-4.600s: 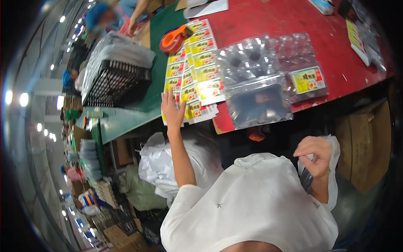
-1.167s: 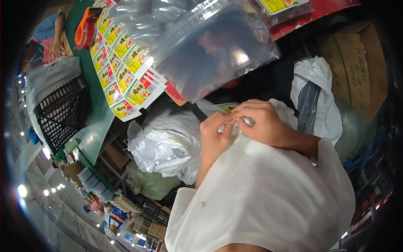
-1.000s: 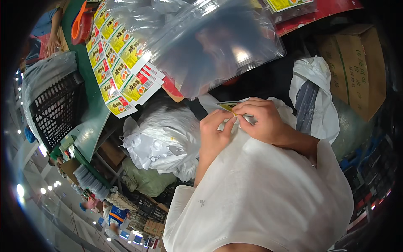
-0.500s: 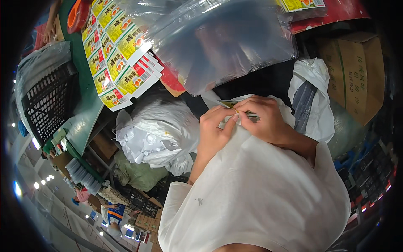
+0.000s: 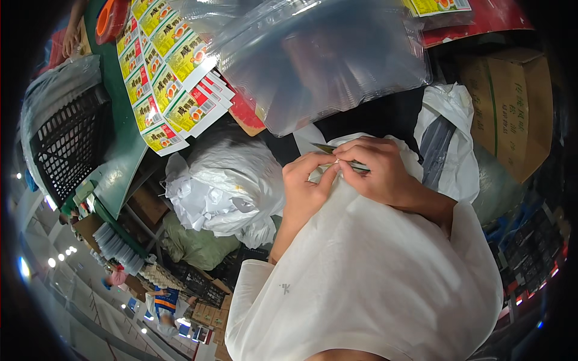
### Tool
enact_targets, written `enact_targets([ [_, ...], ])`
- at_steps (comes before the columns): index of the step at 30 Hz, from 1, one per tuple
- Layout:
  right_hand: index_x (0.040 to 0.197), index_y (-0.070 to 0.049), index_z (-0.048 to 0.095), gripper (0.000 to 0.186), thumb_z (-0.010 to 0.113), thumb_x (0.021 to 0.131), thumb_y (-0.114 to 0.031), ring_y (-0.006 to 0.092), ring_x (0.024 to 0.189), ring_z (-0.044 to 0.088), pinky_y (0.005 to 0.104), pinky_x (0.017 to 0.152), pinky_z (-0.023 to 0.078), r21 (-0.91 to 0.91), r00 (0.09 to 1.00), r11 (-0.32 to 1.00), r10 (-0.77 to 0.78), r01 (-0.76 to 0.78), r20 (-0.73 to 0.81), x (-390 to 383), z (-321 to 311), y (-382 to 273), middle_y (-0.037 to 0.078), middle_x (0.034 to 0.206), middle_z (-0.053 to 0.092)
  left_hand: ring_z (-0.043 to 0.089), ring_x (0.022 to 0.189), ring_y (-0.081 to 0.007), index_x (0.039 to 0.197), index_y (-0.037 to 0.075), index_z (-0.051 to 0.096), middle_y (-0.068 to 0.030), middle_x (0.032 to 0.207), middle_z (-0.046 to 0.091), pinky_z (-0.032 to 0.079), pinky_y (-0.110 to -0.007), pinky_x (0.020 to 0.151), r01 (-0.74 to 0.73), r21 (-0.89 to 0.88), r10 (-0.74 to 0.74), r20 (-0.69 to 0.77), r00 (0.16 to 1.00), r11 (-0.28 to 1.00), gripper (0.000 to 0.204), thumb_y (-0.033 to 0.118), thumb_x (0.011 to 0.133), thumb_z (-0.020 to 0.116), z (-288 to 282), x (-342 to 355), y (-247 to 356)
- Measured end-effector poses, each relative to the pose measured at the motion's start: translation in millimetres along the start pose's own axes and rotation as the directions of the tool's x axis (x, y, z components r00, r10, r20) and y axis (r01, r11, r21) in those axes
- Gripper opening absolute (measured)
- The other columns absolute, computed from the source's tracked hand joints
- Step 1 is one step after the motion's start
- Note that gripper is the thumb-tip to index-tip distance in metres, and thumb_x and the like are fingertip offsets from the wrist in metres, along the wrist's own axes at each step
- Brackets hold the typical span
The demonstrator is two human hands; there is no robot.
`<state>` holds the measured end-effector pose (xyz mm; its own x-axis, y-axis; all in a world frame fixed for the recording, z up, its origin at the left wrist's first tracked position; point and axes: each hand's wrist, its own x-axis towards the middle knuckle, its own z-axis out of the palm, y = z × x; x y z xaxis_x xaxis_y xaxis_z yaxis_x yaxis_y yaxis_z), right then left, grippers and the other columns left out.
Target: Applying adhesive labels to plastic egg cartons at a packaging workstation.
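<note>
My left hand (image 5: 307, 183) and my right hand (image 5: 376, 168) meet close in front of my white shirt, thumbs and fingers pinched together on a label (image 5: 323, 147); most of it is hidden by my fingers. Beyond them, a stack of clear plastic packs (image 5: 325, 66) overhangs the table's front edge. Left of the packs lie overlapping sheets of yellow-and-red printed labels (image 5: 186, 114), with an orange tape dispenser (image 5: 105, 21) behind them.
A crumpled white sack (image 5: 220, 186) is below the table at left, a white bag with grey strips (image 5: 457, 108) and a cardboard carton (image 5: 512, 120) at right. A black crate (image 5: 69, 144) sits far left; a co-worker's hand (image 5: 71, 36) shows beyond it.
Since the earliest frame my left hand left the label sheets, joining my right at a label, and the view tipped down. Lately the fingers shifted slightly, showing less of the label's yellow face.
</note>
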<state>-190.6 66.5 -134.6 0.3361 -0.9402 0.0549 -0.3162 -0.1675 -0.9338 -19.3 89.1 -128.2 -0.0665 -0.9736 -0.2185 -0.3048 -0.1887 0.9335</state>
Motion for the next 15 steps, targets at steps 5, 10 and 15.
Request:
enact_targets([
  [5,0.086,-0.001,0.063,0.016,0.071,0.073,0.004,0.0250,0.076,0.070,0.0325,0.066,0.056,0.030,0.998,0.998,0.052,-0.053,0.024,0.0,-2.0,1.1,0.010,0.086,0.071,0.068,0.071,-0.0260,0.084,-0.002,0.070,-0.0141,0.080,0.071,0.051,-0.030,0.067,0.034,0.012,-0.035,0.019,0.999,0.999,0.012,-0.002,0.073,0.074,-0.4,-0.6,4.2],
  [10,0.087,-0.001,0.063,0.015,0.071,0.074,0.003,0.0249,0.076,0.069,0.0322,0.066,0.056,0.062,0.999,0.998,0.029,-0.030,0.014,0.1,-1.4,0.1,0.011,0.086,0.071,0.068,0.070,-0.0243,0.084,-0.002,0.070,-0.0137,0.079,0.070,0.051,-0.030,0.066,0.080,-0.014,-0.080,-0.031,0.996,0.997,0.011,-0.001,0.073,0.074,0.4,-3.3,2.7],
  [15,0.086,-0.001,0.063,0.014,0.070,0.074,0.003,0.0258,0.076,0.069,0.0330,0.066,0.056,0.043,0.999,0.998,0.042,-0.043,0.028,-0.1,-2.4,-0.3,0.011,0.086,0.071,0.068,0.070,-0.0237,0.084,-0.002,0.070,-0.0137,0.079,0.070,0.050,-0.029,0.066,0.076,-0.019,-0.076,-0.006,0.997,0.997,0.011,-0.001,0.074,0.075,1.8,-2.2,4.2],
])
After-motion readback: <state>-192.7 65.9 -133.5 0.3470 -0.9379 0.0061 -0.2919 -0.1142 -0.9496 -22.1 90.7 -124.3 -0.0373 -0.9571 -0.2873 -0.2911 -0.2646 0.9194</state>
